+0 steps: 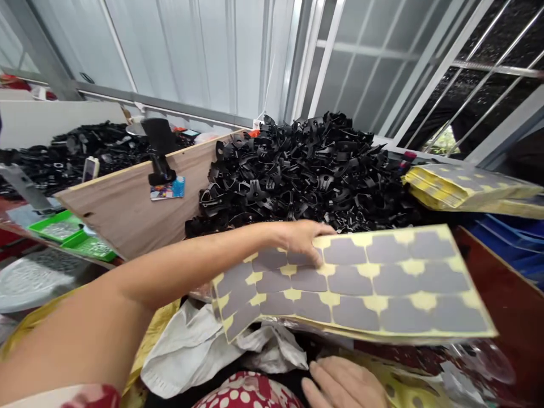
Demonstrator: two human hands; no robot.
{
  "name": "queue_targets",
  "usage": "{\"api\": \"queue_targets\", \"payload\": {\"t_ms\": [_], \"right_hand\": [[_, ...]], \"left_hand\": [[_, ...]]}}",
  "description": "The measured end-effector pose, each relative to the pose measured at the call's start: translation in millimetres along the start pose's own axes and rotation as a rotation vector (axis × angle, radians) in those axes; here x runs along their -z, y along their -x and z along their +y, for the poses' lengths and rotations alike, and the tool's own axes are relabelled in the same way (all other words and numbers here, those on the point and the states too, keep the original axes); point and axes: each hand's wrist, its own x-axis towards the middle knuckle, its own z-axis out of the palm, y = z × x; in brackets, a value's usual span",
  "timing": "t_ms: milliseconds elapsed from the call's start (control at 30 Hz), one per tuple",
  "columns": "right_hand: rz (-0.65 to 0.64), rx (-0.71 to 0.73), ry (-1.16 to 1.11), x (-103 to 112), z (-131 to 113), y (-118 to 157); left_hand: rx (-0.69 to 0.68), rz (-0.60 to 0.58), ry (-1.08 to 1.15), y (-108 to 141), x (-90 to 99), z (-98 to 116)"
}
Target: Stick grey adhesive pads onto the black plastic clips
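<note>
A long sheet of grey die-cut stickers (pixel 352 283) on yellow backing lies across my front, its left end bent. My left hand (pixel 302 239) reaches over from the left and is closed on the sheet's far edge, thumb on top, the other fingers partly hidden behind it. Below the sheet's near edge, my right hand (pixel 346 382) is close to my body with its fingers stretched out and nothing visible in it. Behind the sheet rises a big heap of black plastic parts (pixel 306 170).
A folded stack of similar sticker sheets (pixel 471 184) is at the right, above blue crates (pixel 505 243). A wooden board (pixel 182 187) divides off another black heap (pixel 85 147) on the left. Green trays (pixel 70 229) hold small pieces. White cloth (pixel 191 345) lies near my lap.
</note>
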Motion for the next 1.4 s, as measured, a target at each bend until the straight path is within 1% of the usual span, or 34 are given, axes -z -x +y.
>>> {"api": "queue_targets", "payload": {"t_ms": [33,67,100,167,200,267,333,367,433,500,567,600,667,733,800,833,900,967,1033,1067,1133,1167,1233,1300,1367,1400], "right_hand": [[-0.031,-0.006,-0.033,-8.5,1.4,-10.5],[-0.044,-0.040,-0.057,-18.3,5.4,-19.5],[-0.057,-0.106,-0.067,-29.3,11.9,-26.3],[-0.138,-0.302,-0.048,-53.8,29.9,-30.9],[-0.201,-0.401,-0.028,-66.2,39.9,-28.9],[-0.346,-0.537,-0.006,-88.0,57.8,-18.7],[-0.454,-0.591,-0.029,-102.6,69.4,-6.3],[-0.492,-0.600,-0.052,-107.0,72.4,-1.5],[-0.530,-0.627,-0.090,-111.7,73.5,2.5],[-0.530,-0.683,-0.096,-114.3,71.0,-0.6],[-0.509,-0.735,-0.076,-117.6,67.9,-6.7],[-0.498,-0.749,-0.064,-119.7,66.9,-9.2],[-0.485,-0.747,-0.048,-122.9,66.2,-10.6],[-0.480,-0.719,-0.053,-122.7,67.1,-6.3],[-0.482,-0.682,-0.080,-117.4,69.0,2.1],[-0.486,-0.668,-0.101,-113.1,70.2,6.8],[-0.491,-0.654,-0.163,-102.4,74.7,14.6],[-0.486,-0.674,-0.266,-91.5,85.6,17.1],[-0.441,-0.738,-0.367,-83.2,107.6,10.3],[-0.393,-0.780,-0.380,-80.8,123.6,2.6],[-0.268,-0.851,-0.315,-81.2,164.4,-22.2],[-0.184,-0.866,-0.224,-84.5,187.8,-38.7],[-0.089,-0.880,-0.128,-97.5,235.2,-76.7],[-0.035,-0.895,-0.049,-116.6,275.9,-115.5],[-0.034,-0.904,-0.007,-135.4,302.5,-147.8],[-0.048,-0.904,0.000,-142.3,309.1,-159.4]], "left_hand": [[0.009,-0.078,-0.154,-17.3,-6.3,-12.5],[0.017,-0.127,-0.289,-31.2,-12.6,-24.5],[0.026,-0.146,-0.377,-40.8,-17.8,-35.0],[0.040,-0.112,-0.493,-45.9,-22.7,-49.3],[0.047,-0.073,-0.529,-41.1,-23.1,-53.1],[0.050,0.006,-0.606,-18.5,-24.2,-56.7],[0.047,0.067,-0.671,16.0,-33.6,-60.3],[0.057,0.098,-0.708,34.8,-42.9,-64.0],[0.093,0.132,-0.866,69.4,-69.1,-76.0],[0.148,0.173,-0.924,93.2,-97.7,-92.1],[0.185,0.243,-0.920,103.0,-117.6,-108.4],[0.196,0.269,-0.906,103.5,-121.9,-116.2],[0.211,0.292,-0.873,99.7,-119.3,-130.8],[0.202,0.284,-0.848,94.9,-107.5,-143.7],[0.161,0.277,-0.844,91.9,-97.2,-154.0],[0.136,0.281,-0.850,91.1,-95.0,-158.0],[0.109,0.298,-0.873,89.4,-98.4,-164.2],[0.123,0.332,-0.906,87.0,-110.1,-169.1],[0.140,0.391,-0.941,83.7,-125.2,-174.4],[0.141,0.435,-0.957,81.8,-132.5,-177.4],[0.128,0.524,-0.981,78.1,-144.6,-183.5],[0.120,0.557,-0.985,76.4,-149.1,-186.1],[0.123,0.591,-0.972,73.6,-154.5,-189.3],[0.137,0.588,-0.928,72.4,-155.1,-189.1],[0.153,0.578,-0.835,73.8,-150.3,-185.7],[0.152,0.575,-0.758,75.7,-145.7,-182.9]]}}
